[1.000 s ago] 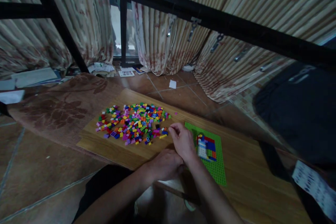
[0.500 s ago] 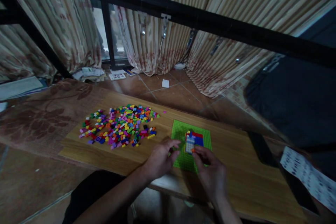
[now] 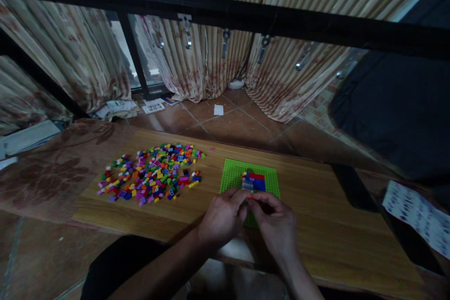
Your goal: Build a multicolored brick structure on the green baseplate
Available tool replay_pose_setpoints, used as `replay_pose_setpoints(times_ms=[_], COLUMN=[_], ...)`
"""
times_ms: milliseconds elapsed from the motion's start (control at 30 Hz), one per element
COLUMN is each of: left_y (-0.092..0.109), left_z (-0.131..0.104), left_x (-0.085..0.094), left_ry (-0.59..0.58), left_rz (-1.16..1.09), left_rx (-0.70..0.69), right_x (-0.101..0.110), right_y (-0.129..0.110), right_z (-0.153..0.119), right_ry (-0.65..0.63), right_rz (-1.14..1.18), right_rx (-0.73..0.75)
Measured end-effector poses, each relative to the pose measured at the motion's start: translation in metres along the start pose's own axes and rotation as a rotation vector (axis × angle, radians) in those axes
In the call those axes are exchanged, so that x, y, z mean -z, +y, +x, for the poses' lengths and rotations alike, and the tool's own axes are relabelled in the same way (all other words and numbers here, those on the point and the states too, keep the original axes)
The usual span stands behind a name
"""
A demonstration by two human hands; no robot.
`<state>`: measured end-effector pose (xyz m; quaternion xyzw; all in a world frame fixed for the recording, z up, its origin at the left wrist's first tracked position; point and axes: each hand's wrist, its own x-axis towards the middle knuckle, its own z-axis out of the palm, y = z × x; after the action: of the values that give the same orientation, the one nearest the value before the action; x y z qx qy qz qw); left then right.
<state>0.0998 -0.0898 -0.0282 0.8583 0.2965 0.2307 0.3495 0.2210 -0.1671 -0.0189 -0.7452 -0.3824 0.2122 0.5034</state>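
Brick build [image 3: 258, 182]: on the green baseplate [image 3: 234, 168], toward its far side and just beyond your fingertips; its red row runs left to right along the far edge, blue to the right, pale bricks to the left. Your fingers cover its near side, so you can't tell its full long axis.
Baseplate edges: the far edge runs roughly along the table's far edge, its right end angled slightly toward you; your hands hide much of the near edge.
Orange piece [image 3: 250, 198]: small, at the near side of the build, pinched in your right fingertips; its direction is too small to tell.
Right hand [image 3: 277, 225]: thumb and fingers nearly closed on that piece.
Left hand [image 3: 223, 218]: fingers curled in, tips at the same spot; you can't tell whether they grip anything.
Room left: wood tabletop [image 3: 207, 192] between baseplate and loose brick pile [image 3: 151, 180].
Room right: a broad stretch of wood, then a dark slab [image 3: 353, 187] and a printed sheet [image 3: 416, 215].
Far edge: one pink brick [image 3: 212, 149] near it.
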Motion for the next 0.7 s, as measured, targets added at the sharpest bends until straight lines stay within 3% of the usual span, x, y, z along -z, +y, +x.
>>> replay_pose_setpoints(times_ms=[200,467,700], left_y=[0.004,0.000,-0.032], left_z=[0.008,0.015,0.038], left_x=[0.004,0.004,-0.005], left_ry=[0.030,0.072,0.237], left_rz=[-0.012,-0.214,-0.460], left_rx=[0.026,0.065,0.202], right_x=[0.001,0.005,0.039], right_y=[-0.005,-0.001,0.020], right_z=[0.002,0.002,0.010], right_ry=[-0.032,-0.076,0.109], right_rz=[0.036,-0.008,-0.004], right_rx=[0.048,0.165,0.083])
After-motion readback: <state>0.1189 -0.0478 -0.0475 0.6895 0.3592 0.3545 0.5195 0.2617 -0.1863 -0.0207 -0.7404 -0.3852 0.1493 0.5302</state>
